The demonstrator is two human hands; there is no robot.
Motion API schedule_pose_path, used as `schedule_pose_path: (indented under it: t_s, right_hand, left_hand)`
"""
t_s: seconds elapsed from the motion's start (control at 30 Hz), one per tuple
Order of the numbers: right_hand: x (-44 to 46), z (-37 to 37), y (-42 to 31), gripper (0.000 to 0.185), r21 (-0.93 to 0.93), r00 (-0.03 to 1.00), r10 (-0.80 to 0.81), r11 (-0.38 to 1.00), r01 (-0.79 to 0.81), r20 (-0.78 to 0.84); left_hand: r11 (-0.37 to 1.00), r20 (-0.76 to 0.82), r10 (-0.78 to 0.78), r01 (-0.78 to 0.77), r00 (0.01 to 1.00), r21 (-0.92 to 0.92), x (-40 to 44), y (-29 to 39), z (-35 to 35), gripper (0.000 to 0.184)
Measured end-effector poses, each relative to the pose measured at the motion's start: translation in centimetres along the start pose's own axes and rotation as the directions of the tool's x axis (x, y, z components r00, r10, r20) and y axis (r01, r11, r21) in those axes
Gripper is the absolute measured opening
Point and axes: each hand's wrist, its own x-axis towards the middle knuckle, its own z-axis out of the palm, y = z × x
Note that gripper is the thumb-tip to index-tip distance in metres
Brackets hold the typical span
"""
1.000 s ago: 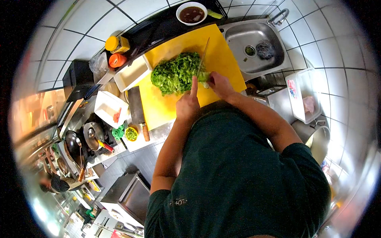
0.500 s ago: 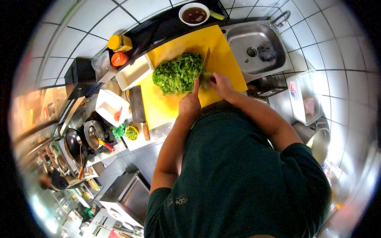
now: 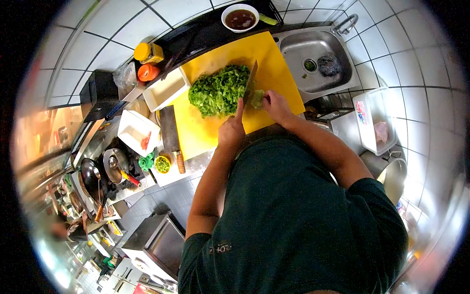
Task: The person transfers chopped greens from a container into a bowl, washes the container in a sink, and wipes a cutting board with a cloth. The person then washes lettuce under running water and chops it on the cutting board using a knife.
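My left hand (image 3: 231,131) is closed around the handle of a kitchen knife (image 3: 251,81), index finger stretched forward along it. The blade points away from me, against the right edge of a heap of chopped leafy greens (image 3: 218,90). To the right of the blade, my right hand (image 3: 278,108) pinches a pale green stem end (image 3: 256,99) of the greens, its fingertips partly hidden. All of this rests on a yellow cutting board (image 3: 286,95).
A cleaver (image 3: 169,130) lies along the board's left side, by white trays (image 3: 169,89). Beyond the board stands a bowl of brown liquid (image 3: 240,18). A sink (image 3: 313,87) is to the right; pans (image 3: 113,165) sit left. Another person (image 3: 73,230) is at far left.
The knife has tilted slightly and shifted a little left. My right hand has moved slightly right and nearer to me. The other person at far left has changed posture.
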Motion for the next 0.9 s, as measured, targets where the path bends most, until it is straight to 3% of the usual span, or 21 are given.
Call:
schedule_pose_path:
  t_s: [0.23,0.33,0.47,0.57,0.63,0.73,0.83,0.9]
  right_hand:
    - [0.7,1.1,1.3,0.046,-0.174,0.961,-0.270,0.951,0.257,-0.057]
    - [1.3,0.3,1.2,0.048,-0.212,0.989,-0.150,0.967,0.143,-0.015]
    - [1.5,-0.4,1.9,0.048,-0.200,0.987,-0.161,0.967,0.159,0.004]
    - [1.4,-1.0,1.3,0.048,-0.183,0.995,-0.093,0.978,0.097,0.029]
    - [1.7,0.5,3.1,0.049,-0.237,0.992,-0.127,0.964,0.120,-0.013]
    - [1.9,-0.5,2.1,0.046,-0.183,0.997,-0.058,0.981,0.068,0.060]
    - [2.1,-2.2,0.7,0.051,-0.235,0.988,-0.153,0.959,0.157,0.036]
    - [2.4,-4.0,-1.2,0.049,-0.407,0.952,-0.275,0.861,0.305,0.132]
  left_hand:
    - [0.999,-0.006,0.005,-0.004,1.000,0.036,-0.1,0.0,-0.1,0.089]
    - [0.999,-0.068,0.049,-0.049,0.996,0.011,-0.9,0.7,-1.3,0.088]
    - [0.987,-0.252,0.162,-0.162,0.954,0.024,-1.5,1.3,-1.2,0.088]
    - [0.983,-0.301,0.181,-0.178,0.937,0.035,-1.1,1.1,-0.1,0.089]
    - [0.986,-0.286,0.158,-0.168,0.945,-0.013,-1.0,0.8,0.3,0.088]
    - [0.978,-0.312,0.120,-0.166,0.942,-0.125,-0.8,-0.2,1.9,0.086]
    - [0.959,-0.333,0.101,-0.181,0.937,-0.216,-1.1,-1.0,2.4,0.086]
    - [0.952,-0.343,0.092,-0.183,0.935,-0.245,-1.6,-1.2,2.7,0.085]
